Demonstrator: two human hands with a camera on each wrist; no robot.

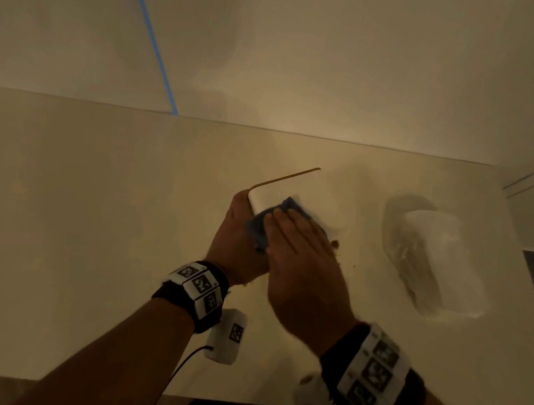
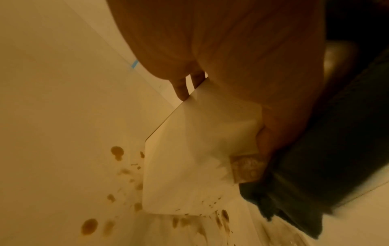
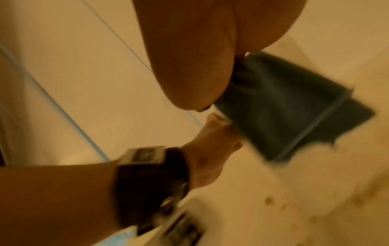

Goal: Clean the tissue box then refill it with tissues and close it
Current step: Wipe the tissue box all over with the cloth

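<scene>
**Wiping the box, both hands on it**

Nearest: two forearms with marker wristbands (image 1: 197, 287) over the front of the white table (image 1: 86, 211).

Right hand (image 1: 301, 262) lies flat, fingers straight, pressing a blue cloth (image 1: 268, 223) onto the box (image 1: 273, 199). Not curled round the cloth as far as the head view shows; right wrist view is blurred.

Left hand (image 1: 236, 242) holds the box's left end, fingers (image 2: 182, 89) wrapped behind its edge.

Box is white, mid-table, just ahead of the hands, thin tan lid edge (image 1: 282, 178) raised above it.

Brown spots (image 2: 116, 152) on the table beside the box, some on the box itself.

Right of it, well apart: tissue pack (image 1: 433, 256) in clear wrap.

Beyond: wall with blue tape (image 1: 149, 28).
</scene>
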